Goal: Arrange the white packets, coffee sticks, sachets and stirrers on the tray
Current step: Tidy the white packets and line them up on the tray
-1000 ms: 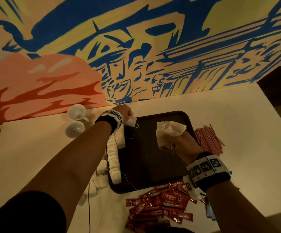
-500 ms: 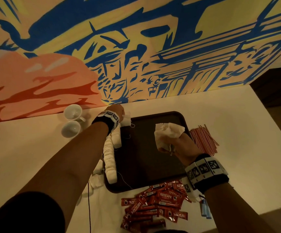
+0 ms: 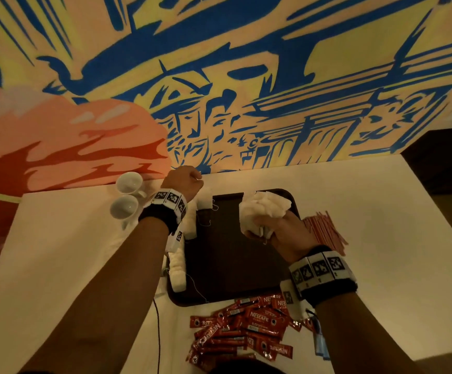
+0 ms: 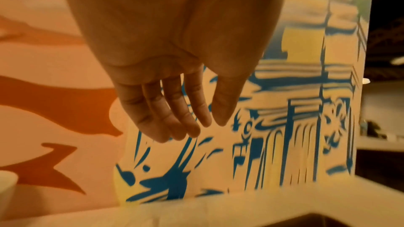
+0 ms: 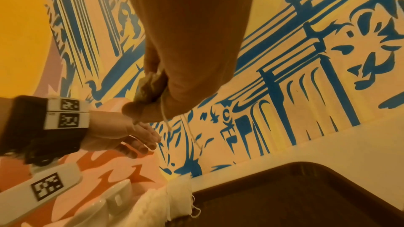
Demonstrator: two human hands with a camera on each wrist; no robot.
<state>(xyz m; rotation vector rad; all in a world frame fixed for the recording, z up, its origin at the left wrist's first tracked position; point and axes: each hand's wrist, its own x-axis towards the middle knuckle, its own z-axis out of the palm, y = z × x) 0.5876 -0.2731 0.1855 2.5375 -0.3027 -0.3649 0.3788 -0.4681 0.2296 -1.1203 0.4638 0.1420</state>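
Observation:
A dark tray lies on the white table. White packets run in a row along its left edge, ending in one at the far left corner. My left hand hovers above that corner near the wall. In the left wrist view the hand has straight fingers and holds nothing. My right hand grips a bunch of white packets above the tray's far right part; the packets show between its fingers. Pink stirrers lie right of the tray. Red coffee sticks are piled in front of it.
Two white cups stand left of the tray by the painted wall. Blue sachets lie under my right forearm. A thin dark cable runs down the table's near left part. The table ends at the right.
My left hand has let go of the white packet at the tray's far left corner and risen toward the wall, now open. The right hand keeps its bunch.

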